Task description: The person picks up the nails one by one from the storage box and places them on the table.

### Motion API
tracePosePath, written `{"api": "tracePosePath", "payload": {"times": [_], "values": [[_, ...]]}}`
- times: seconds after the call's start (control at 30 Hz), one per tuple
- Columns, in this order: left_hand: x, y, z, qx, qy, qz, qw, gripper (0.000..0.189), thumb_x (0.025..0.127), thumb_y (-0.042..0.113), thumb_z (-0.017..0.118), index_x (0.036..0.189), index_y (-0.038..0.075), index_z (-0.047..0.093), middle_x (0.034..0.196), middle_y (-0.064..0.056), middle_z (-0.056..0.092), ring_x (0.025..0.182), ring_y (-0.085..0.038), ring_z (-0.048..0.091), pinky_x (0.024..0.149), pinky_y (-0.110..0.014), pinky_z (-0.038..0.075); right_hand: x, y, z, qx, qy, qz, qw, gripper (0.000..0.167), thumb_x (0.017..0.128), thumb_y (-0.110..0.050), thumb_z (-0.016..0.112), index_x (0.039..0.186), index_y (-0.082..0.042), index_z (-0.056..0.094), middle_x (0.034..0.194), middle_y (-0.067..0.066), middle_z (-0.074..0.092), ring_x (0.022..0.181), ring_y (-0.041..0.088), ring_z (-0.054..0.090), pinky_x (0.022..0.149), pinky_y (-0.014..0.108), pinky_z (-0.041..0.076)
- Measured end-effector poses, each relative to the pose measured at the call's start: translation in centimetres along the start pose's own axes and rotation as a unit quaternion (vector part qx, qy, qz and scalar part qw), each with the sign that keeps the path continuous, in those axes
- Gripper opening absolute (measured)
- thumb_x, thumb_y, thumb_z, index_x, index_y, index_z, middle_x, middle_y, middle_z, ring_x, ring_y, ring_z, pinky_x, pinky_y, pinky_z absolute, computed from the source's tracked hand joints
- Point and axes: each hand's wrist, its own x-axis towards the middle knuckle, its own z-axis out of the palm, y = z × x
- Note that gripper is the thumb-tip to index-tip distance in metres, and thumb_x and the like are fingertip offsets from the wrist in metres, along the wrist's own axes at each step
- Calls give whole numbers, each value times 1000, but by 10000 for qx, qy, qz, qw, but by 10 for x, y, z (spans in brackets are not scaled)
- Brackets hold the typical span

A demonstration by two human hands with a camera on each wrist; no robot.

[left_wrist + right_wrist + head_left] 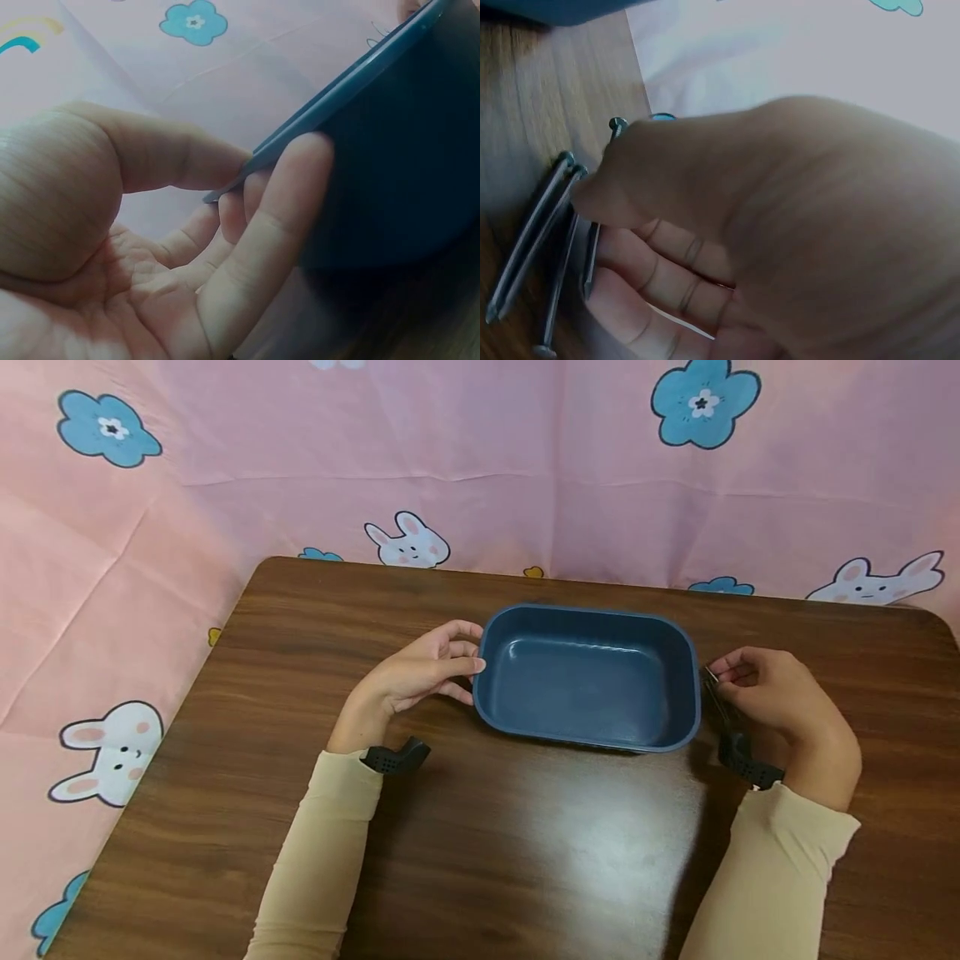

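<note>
A blue rectangular plastic basin [585, 681] stands on the table. My left hand [427, 668] holds its left end, fingers and thumb about the rim and outer wall. In the left wrist view, the basin's dark side [390, 165] lies against the fingers. Beyond the basin's right end, my right hand [772, 689] pinches a metal nail [592, 259] between thumb and fingers. Several long nails [532, 232] lie beside that hand on the wood. The thumb covers the middle of the pinched nail.
The brown wooden table [525, 860] has rounded far corners. A pink cloth [480, 460] with rabbits and blue flowers hangs behind it and along the left. Each wrist wears a black strap [393, 757].
</note>
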Motion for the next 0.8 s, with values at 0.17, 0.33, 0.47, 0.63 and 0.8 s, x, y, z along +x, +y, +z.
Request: {"api": "tracePosePath", "payload": {"times": [0.17, 0.33, 0.47, 0.63, 0.8], "values": [[-3, -5, 2, -46, 35, 2, 10000, 54, 103, 6, 61, 150, 7, 34, 110, -11, 62, 90, -21, 69, 75, -35, 67, -1, 6, 3, 220, -76, 5, 9997, 26, 102, -8, 60, 121, 8, 67, 111, 26, 71, 82, -6, 55, 68, 13, 49], [-6, -9, 1, 29, 75, -39, 10000, 55, 103, 6, 60, 151, 5, 33, 111, -13, 61, 88, -20, 68, 74, -35, 67, 0, 8, 7, 182, -147, -77, 9997, 27, 103, -9, 61, 122, 8, 68, 113, 28, 71, 89, 4, 60, 70, 11, 49], [-3, -8, 1, 57, 4, -18, 10000, 56, 103, 7, 61, 152, 5, 32, 111, -14, 61, 90, -21, 68, 75, -36, 68, -2, 9, 5, 60, -122, -126, 9998, 27, 103, -9, 61, 122, 9, 68, 112, 28, 72, 90, 7, 60, 70, 11, 48], [2, -3, 1, 67, -115, -19, 9999, 57, 103, 7, 60, 153, 5, 32, 111, -14, 62, 93, -21, 69, 76, -36, 68, -6, 12, 3, 155, -42, -136, 9998, 27, 103, -10, 61, 122, 9, 67, 112, 27, 72, 83, -11, 54, 69, 9, 48], [2, 0, -1, 44, -133, -41, 9999, 57, 103, 7, 59, 153, 5, 32, 111, -12, 62, 94, -20, 69, 75, -35, 67, -7, 11, 3, 301, 13, -91, 9995, 28, 104, -10, 60, 123, 10, 66, 113, 28, 71, 82, -15, 52, 69, 9, 48]]}}
